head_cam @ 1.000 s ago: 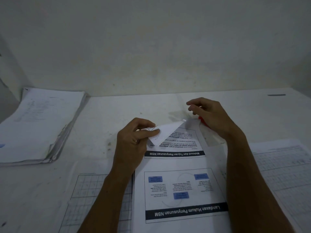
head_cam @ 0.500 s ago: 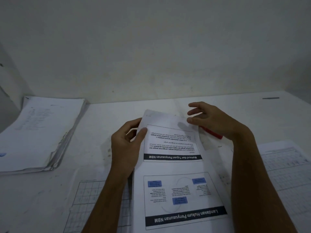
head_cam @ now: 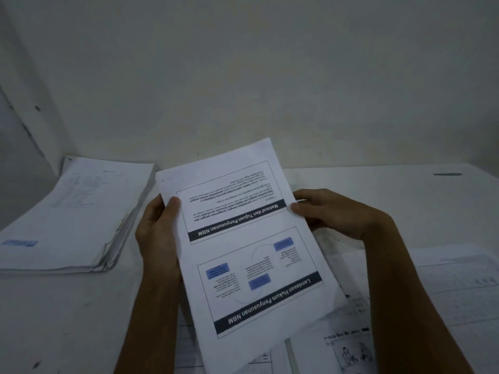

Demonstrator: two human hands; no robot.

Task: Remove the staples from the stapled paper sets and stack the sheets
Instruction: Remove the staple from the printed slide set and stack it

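Note:
A printed slide handout (head_cam: 243, 238), white with dark title bars and blue boxes, is lifted off the table and tilted to the left. My left hand (head_cam: 158, 228) grips its left edge, thumb on top. My right hand (head_cam: 326, 214) pinches its right edge near the upper slide. A thick stack of sheets (head_cam: 70, 214) lies on the table at the far left. More printed pages (head_cam: 437, 287) lie flat under and to the right of the held handout. No staple or red tool shows.
The white table (head_cam: 70, 314) runs to a pale wall behind. A small dark mark (head_cam: 447, 174) sits near the table's far right edge. A page with drawings (head_cam: 348, 352) lies at the lower right, beneath my right forearm.
The folded top corner has been flattened. Both hands have taken the handout by its sides and lifted it off the table, swinging it leftwards. The red item by my right hand is gone from sight.

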